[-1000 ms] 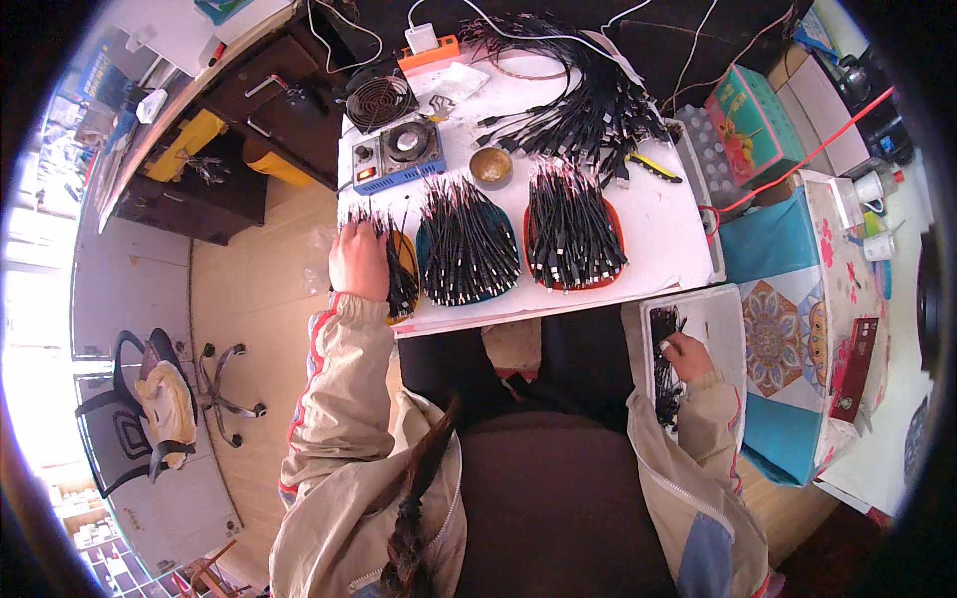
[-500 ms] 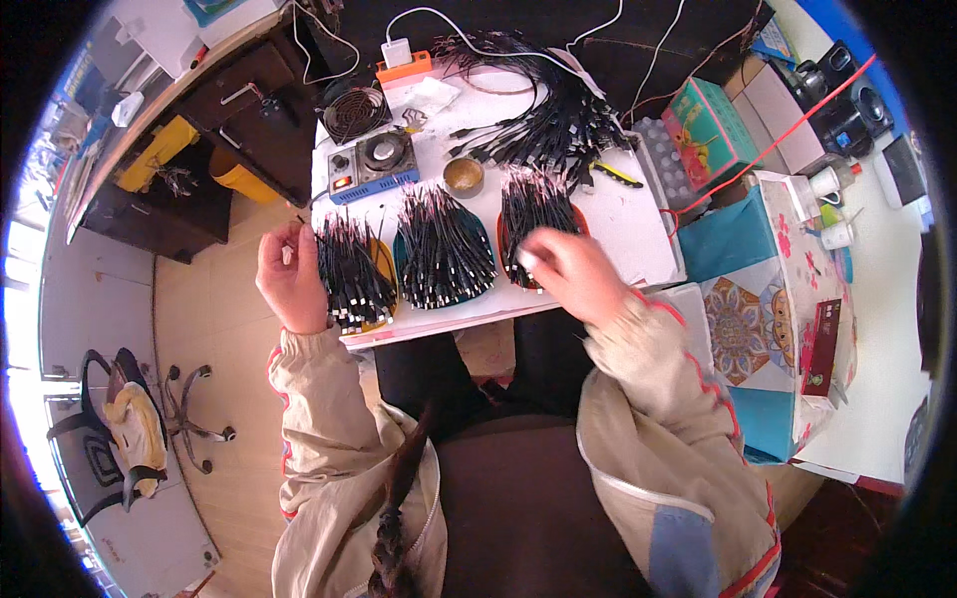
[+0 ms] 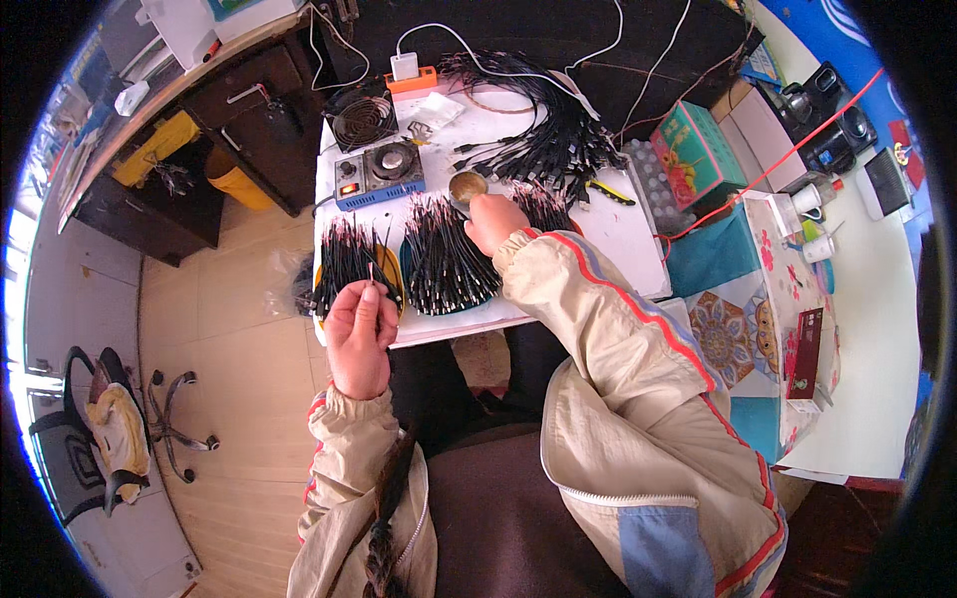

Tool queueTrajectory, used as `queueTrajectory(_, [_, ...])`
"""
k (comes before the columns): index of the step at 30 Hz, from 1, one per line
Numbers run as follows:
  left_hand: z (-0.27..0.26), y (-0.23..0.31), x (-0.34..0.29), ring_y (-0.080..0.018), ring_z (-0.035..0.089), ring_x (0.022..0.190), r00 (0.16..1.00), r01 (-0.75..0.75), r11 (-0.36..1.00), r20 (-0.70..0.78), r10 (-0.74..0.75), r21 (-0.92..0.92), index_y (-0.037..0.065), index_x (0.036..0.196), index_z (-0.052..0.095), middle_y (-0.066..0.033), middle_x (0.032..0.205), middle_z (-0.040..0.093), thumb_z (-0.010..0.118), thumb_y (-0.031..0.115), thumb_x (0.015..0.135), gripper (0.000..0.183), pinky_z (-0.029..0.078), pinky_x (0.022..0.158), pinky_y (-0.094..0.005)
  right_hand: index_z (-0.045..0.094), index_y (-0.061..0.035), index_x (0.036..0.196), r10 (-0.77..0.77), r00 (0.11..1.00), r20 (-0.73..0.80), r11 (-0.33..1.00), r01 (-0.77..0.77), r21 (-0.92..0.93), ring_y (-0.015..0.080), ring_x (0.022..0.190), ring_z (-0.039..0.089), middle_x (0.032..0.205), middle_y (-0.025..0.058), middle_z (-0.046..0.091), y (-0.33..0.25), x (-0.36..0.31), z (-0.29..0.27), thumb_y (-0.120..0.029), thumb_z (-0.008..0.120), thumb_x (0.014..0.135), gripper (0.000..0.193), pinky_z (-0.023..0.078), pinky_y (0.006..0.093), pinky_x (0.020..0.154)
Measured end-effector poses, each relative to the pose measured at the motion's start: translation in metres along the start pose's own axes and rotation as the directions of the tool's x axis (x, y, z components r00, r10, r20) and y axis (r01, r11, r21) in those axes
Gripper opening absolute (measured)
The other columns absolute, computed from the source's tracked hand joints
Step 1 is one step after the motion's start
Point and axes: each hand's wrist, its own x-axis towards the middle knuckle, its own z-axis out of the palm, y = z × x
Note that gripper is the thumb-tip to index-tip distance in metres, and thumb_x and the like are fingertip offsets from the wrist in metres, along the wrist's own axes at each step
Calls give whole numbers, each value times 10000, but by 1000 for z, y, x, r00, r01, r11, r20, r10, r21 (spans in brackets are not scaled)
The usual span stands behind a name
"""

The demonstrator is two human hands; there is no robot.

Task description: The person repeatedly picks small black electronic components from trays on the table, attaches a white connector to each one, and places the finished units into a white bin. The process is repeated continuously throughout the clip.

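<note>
My left hand (image 3: 361,334) is closed in a pinch on a thin black cable (image 3: 372,274), whose reddish stripped end points up from the fingertips. It sits in front of the left bundle of black cables (image 3: 349,264) on a yellow tray. My right hand (image 3: 495,224) reaches over the middle of the table, its fingers closed at the near right rim of a small round tin (image 3: 467,185) with a brownish inside. The fingertips are partly hidden. A middle cable bundle (image 3: 449,259) lies on a teal tray; my right forearm covers most of the right bundle (image 3: 543,206).
A blue-and-grey device with a round top (image 3: 384,171) and a lit switch stands behind the left bundle, near a black fan (image 3: 361,120). Further back are an orange power strip (image 3: 412,80), a heap of black cables (image 3: 553,140) and a yellow-and-black cutter (image 3: 611,192). Boxes line the right side.
My right hand has gone from the right bundle up and left to the tin. My left hand has come right and nearer, and the cable end now shows above its fingers.
</note>
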Motion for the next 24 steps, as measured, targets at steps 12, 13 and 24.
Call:
queueTrajectory(12, [22,-14,-3,-57,350,438,999,13,998,34,-11,-63,23,949,497,-111,724,613,416,139,1005,152,258,405,-185,673,19,765,54,997,58,998,-56,35,387,778,645,811,224,657,-1,-37,-56,-265,684,706,290,523,430,747])
queueTrajectory(13, [25,-14,-4,-62,368,451,999,1,998,37,2,-64,24,950,497,-121,744,623,419,138,1005,149,273,413,-189,669,13,726,63,998,17,997,-63,43,391,749,640,785,223,652,-3,-45,-60,-270,675,696,285,520,433,729])
queueTrajectory(24, [79,-14,-18,-221,611,1014,1000,-24,963,8,27,-270,-3,983,521,-174,1104,628,461,120,990,137,510,893,-356,556,28,877,-80,997,8,466,30,885,81,641,590,739,49,620,-47,-164,-67,-45,663,780,162,490,248,601])
